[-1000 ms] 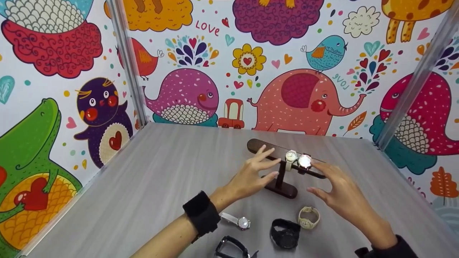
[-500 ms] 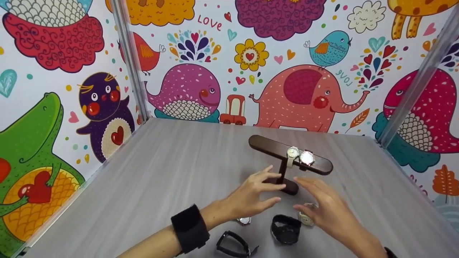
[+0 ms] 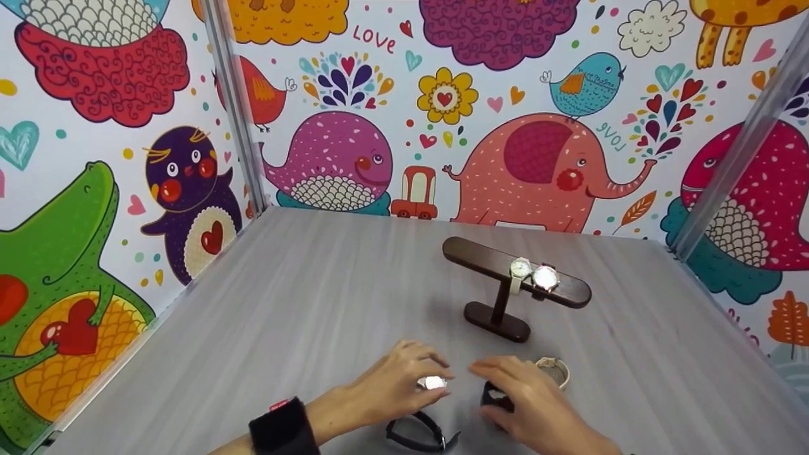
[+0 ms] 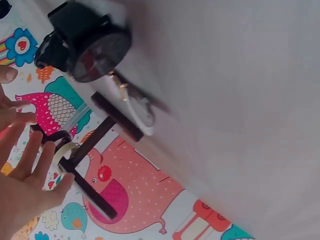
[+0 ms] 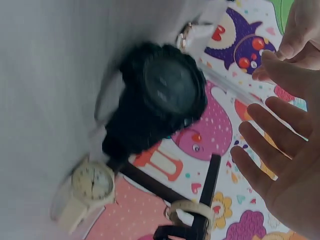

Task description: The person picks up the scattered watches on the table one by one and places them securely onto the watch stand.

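Observation:
My left hand (image 3: 395, 385) has loosely bent fingers beside a silver-cased watch (image 3: 433, 383); whether it touches the watch cannot be told. My right hand (image 3: 534, 404) hovers over a chunky black watch (image 3: 494, 397), partly hiding it. In the right wrist view, the fingers of the right hand (image 5: 280, 140) are relaxed and apart from the black watch (image 5: 170, 90). A beige watch (image 3: 556, 371) lies beyond the right hand. Closer to me is a watch with a dark strap (image 3: 414, 435). In the left wrist view, the left hand's fingers (image 4: 42, 160) are spread and hold nothing.
A dark brown T-shaped watch stand (image 3: 480, 256) is upright on the grey table (image 3: 303, 284). Its bar carries a pale-strapped watch (image 3: 520, 270) and a watch with a glaring dial (image 3: 545, 278). Cartoon-printed panels (image 3: 354, 151) enclose the table's back and sides.
Both hands have left the watch stand and come down toward me, to the loose watches. The stand and its two watches remain in place.

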`<move>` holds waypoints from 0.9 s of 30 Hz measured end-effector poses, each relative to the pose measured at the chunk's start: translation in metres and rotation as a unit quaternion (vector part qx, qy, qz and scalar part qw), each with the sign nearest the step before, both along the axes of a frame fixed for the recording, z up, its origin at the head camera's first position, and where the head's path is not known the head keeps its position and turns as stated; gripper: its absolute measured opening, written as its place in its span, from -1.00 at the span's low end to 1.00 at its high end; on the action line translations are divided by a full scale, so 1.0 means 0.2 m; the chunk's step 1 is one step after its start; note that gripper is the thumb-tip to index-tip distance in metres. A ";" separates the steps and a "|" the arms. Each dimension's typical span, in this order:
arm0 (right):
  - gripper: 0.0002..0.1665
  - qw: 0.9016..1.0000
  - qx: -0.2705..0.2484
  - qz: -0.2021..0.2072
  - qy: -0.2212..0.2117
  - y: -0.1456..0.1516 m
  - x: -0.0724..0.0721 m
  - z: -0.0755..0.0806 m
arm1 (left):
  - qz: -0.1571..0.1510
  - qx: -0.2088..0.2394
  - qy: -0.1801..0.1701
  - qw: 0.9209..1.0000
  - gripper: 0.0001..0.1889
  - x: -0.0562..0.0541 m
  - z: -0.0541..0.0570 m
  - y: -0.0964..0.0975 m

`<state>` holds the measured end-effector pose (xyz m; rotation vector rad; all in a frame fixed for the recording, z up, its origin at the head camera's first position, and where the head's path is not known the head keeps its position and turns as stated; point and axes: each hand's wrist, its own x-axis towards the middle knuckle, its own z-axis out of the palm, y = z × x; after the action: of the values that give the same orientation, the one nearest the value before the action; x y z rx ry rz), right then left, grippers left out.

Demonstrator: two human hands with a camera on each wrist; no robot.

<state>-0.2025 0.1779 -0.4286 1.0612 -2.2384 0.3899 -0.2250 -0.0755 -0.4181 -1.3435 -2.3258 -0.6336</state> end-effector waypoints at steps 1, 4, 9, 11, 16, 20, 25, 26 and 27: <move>-0.25 1.000 0.003 0.009 -0.009 -0.01 0.00 -0.01 | -0.001 -0.005 0.000 1.000 -0.82 0.01 -0.01 -0.01; -0.30 0.998 0.017 0.032 -0.041 -0.04 0.02 -0.03 | -0.006 -0.018 -0.006 1.000 -0.82 0.04 -0.03 -0.05; -0.36 0.993 0.018 0.083 -0.076 -0.07 0.02 -0.08 | -0.014 -0.047 -0.005 0.999 -0.77 0.08 -0.05 -0.09; -0.41 0.989 0.008 0.113 -0.098 -0.09 0.02 -0.11 | -0.014 -0.063 0.004 0.998 -0.76 0.08 -0.07 -0.11; -0.56 0.967 -0.021 0.190 -0.171 -0.15 0.02 -0.17 | -0.018 -0.080 0.032 0.996 -0.78 0.09 -0.12 -0.13; -0.61 0.960 -0.025 0.206 -0.189 -0.18 0.02 -0.20 | -0.017 -0.080 0.050 0.995 -0.80 0.09 -0.16 -0.13; -0.73 0.949 -0.010 0.228 -0.216 -0.18 0.02 -0.18 | -0.008 -0.064 0.055 0.996 -0.82 0.09 -0.18 -0.13; -0.76 0.947 -0.002 0.230 -0.223 -0.18 0.02 -0.18 | -0.004 -0.061 0.051 0.997 -0.83 0.10 -0.18 -0.13; -0.77 0.945 0.006 0.230 -0.232 -0.18 0.02 -0.17 | 0.002 -0.059 0.047 0.997 -0.83 0.10 -0.17 -0.13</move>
<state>-0.1990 0.1424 -0.4628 1.6399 -2.3657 0.9057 -0.2058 -0.1015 -0.4530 -1.3882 -2.3213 -0.4276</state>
